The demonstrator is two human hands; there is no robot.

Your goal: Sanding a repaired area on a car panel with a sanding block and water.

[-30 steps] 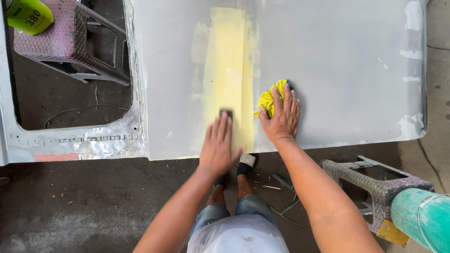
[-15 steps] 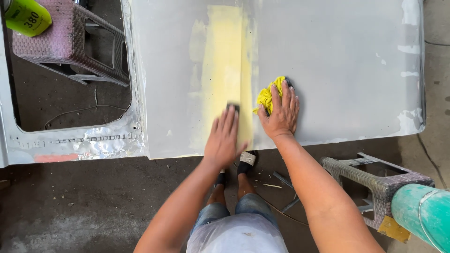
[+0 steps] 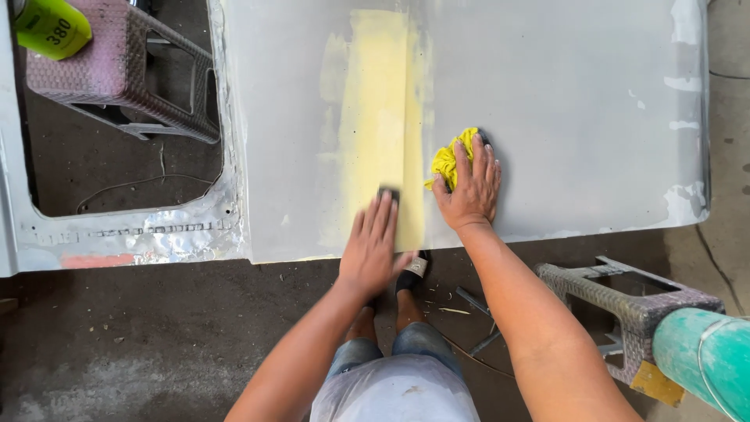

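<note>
Both hands rest flat on a large grey primed body panel (image 3: pixel 562 101) seen from above. Left hand (image 3: pixel 373 242) lies palm down, fingers together and stretched forward, pressing a small dark sanding block (image 3: pixel 388 192) whose end just shows past the fingertips; the hand is slightly blurred. Right hand (image 3: pixel 470 186), just beside it, has its fingers spread over a crumpled yellow rag (image 3: pixel 449 160), pinning it to the panel.

Under and ahead of the left hand runs a tall pale yellow strip of filler (image 3: pixel 380 117), reaching from the panel's near edge up to its far edge. Its borders fade softly into the grey, so the strip looks partly smoothed; the yellow is broad and unbroken, so by my judgement much of the levelling remains and no fresh coat covers it.

Left of the left hand, the panel has a window-like opening (image 3: pixel 117 156) with bare metal along its rim. Through it a pinkish woven stool (image 3: pixel 101 62) and a yellow-green can (image 3: pixel 51 27) are visible. Right of the right hand stand a grey woven stool (image 3: pixel 625 297) and a teal pipe (image 3: pixel 703 355). Below, the person's legs and feet stand on a dark concrete floor (image 3: pixel 156 344)
</note>
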